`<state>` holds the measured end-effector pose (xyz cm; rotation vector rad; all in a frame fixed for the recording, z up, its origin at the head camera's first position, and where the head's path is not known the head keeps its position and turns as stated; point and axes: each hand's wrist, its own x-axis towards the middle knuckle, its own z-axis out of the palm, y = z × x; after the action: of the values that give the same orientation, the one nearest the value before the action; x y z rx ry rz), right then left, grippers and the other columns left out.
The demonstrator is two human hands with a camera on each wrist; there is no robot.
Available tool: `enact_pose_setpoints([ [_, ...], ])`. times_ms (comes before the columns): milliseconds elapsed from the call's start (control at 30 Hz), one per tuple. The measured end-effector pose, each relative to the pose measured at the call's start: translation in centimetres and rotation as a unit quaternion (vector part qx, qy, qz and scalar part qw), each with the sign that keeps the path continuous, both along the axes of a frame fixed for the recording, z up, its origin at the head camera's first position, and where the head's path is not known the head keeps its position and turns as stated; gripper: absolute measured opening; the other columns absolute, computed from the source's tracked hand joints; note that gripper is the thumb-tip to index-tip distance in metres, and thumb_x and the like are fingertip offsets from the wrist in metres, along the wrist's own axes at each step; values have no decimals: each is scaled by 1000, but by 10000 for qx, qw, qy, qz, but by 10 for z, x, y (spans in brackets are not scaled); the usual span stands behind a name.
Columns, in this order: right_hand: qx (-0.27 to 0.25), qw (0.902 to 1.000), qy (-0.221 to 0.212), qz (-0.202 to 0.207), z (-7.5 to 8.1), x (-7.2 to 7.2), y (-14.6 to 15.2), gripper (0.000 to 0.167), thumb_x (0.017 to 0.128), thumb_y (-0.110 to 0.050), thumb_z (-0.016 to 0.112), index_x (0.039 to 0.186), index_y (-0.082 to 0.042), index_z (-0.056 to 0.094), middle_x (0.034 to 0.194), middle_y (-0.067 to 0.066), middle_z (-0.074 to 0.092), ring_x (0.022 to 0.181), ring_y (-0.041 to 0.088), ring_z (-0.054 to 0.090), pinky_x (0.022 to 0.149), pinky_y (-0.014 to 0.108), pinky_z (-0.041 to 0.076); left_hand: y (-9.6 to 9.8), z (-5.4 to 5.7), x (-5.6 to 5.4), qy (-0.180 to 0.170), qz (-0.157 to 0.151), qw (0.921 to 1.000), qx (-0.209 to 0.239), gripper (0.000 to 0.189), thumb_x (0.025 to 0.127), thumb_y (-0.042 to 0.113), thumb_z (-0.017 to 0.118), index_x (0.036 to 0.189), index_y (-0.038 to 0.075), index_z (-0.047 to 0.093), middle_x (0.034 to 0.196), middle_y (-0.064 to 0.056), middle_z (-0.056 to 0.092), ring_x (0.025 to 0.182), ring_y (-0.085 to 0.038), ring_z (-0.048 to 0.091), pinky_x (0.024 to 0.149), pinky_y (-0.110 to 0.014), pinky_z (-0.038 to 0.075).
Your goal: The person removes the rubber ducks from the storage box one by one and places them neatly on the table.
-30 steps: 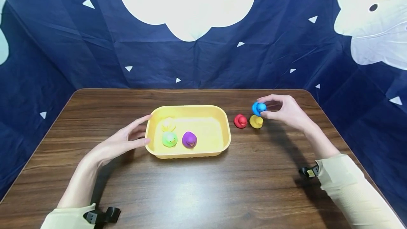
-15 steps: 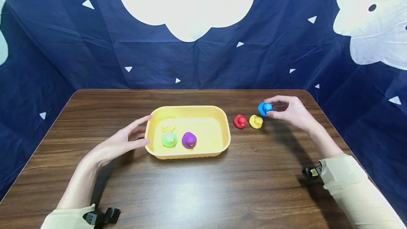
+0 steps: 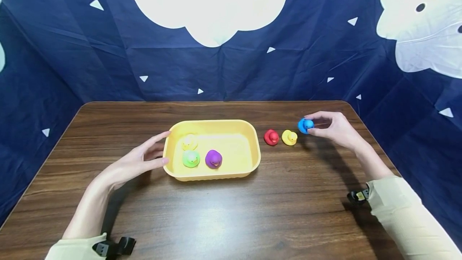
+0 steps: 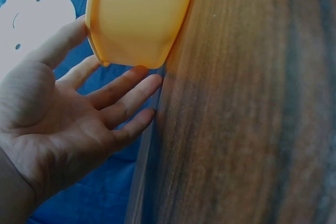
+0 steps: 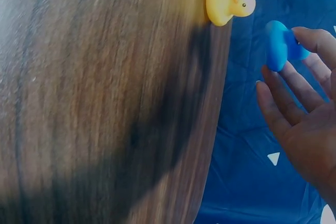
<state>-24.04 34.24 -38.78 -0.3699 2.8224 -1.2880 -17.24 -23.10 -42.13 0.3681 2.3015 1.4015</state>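
My right hand [image 3: 335, 131] pinches a blue rubber duck [image 3: 305, 125] between thumb and fingers. In the right wrist view, the blue duck [image 5: 278, 46] is held off the wooden tabletop, apart from a yellow duck [image 5: 220, 2]. On the table to its left sit that yellow duck [image 3: 289, 137] and a red duck [image 3: 271, 137]. My left hand [image 3: 138, 157] touches the left end of a pale yellow tray [image 3: 213, 176], thumb and fingers spread at the rim. Inside the tray's left half are a pale yellow duck [image 3: 189, 142], a green duck [image 3: 191, 158] and a purple duck [image 3: 213, 159].
The brown wooden table [image 3: 231, 220] ends at a blue cloth backdrop [image 3: 169, 67] with white cloud shapes. Black camera mounts, the left one [image 3: 114, 247] and the right one [image 3: 358, 196], are worn at the sleeves.
My right hand has carried the blue duck rightward, from just behind the yellow duck to its right side. The left hand, the tray and the other ducks stay put.
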Motion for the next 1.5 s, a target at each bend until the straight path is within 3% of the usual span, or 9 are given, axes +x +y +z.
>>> enact_pose_setpoints([
  [367,57,9999,-103,49,-7,1,5,39,89,-14,81,126,-8,72,121,18,74,95,5,73,80,18,57,-1,-1,-1,-11,37,10000,-36,80,102,33,65,165,31,17,161,-20,40,148,-39,42,96,-16,46],
  [667,282,9990,-61,349,-14,-1,12,39,91,-18,80,128,-7,71,120,20,74,96,3,72,81,15,56,-1,-2,-2,8,66,9999,-157,80,102,34,65,166,31,16,161,-20,40,148,-39,42,111,-49,43],
  [733,289,9989,-88,352,-15,-2,14,39,91,-18,80,127,-7,71,119,19,74,96,3,72,81,15,55,-1,-2,-2,-3,63,9999,-154,80,102,34,65,165,31,16,161,-20,40,148,-39,42,110,-47,44],
  [933,300,9981,-350,408,-19,0,15,40,90,-19,81,127,-7,71,119,20,74,96,3,72,80,18,57,-1,-2,-3,-21,47,9999,-90,80,102,32,65,165,31,17,162,-19,40,148,-39,42,99,-21,46],
  [1033,226,9976,-522,405,-20,0,14,41,89,-16,81,127,-4,70,120,22,73,96,4,72,78,20,59,-1,-2,-3,-13,36,10000,-46,80,102,32,65,165,31,17,162,-19,40,148,-39,42,97,-17,46],
  [1267,255,9969,-647,365,-21,0,15,42,88,-13,82,127,-2,70,125,23,71,95,4,70,76,20,58,-1,-3,-3,-7,28,10000,-60,79,102,32,65,165,31,18,162,-19,40,148,-39,42,97,-17,46],
  [1500,609,9954,-652,354,-24,-2,19,43,88,-18,83,127,-6,71,130,21,70,101,3,68,79,16,55,-1,-2,-3,19,36,9999,-137,80,102,33,65,165,32,17,162,-20,39,148,-40,41,103,-29,47],
])
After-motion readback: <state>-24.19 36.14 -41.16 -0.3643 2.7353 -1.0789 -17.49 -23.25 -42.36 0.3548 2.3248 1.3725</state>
